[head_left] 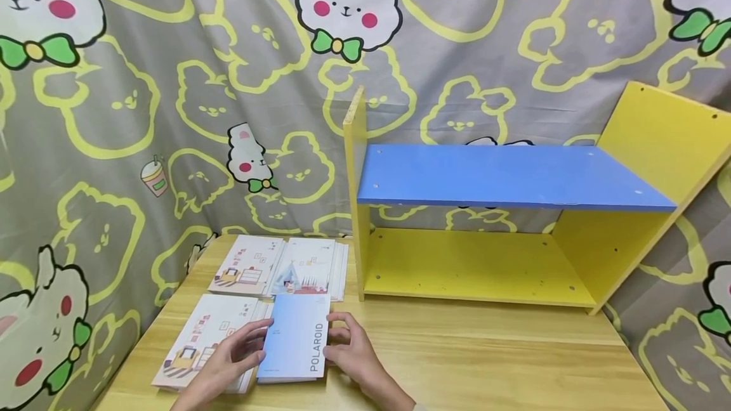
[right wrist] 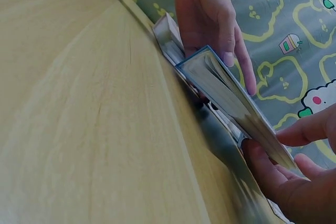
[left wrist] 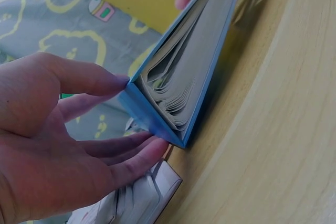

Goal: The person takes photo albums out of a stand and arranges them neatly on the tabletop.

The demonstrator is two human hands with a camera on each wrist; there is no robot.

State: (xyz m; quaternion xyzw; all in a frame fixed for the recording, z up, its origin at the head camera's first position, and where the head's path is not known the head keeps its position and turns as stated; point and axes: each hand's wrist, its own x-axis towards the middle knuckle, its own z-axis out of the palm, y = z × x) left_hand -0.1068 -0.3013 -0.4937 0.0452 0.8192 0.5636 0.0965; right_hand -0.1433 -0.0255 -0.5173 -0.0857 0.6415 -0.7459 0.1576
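A blue-and-white photo album marked POLAROID is held over the table's front left, partly covering the stack beside it. My left hand holds its left edge; in the left wrist view, the thumb and fingers of that hand span the blue spine, and the album's pages fan slightly apart. From the other side, my right hand grips the right edge. The right wrist view has the right hand pinching the album between thumb and fingers, its lower edge near the tabletop.
White illustrated albums lie in stacks: one at front left, two behind, at left and right. A yellow shelf unit with a blue board stands at back right on the wooden table. Patterned curtain hangs behind.
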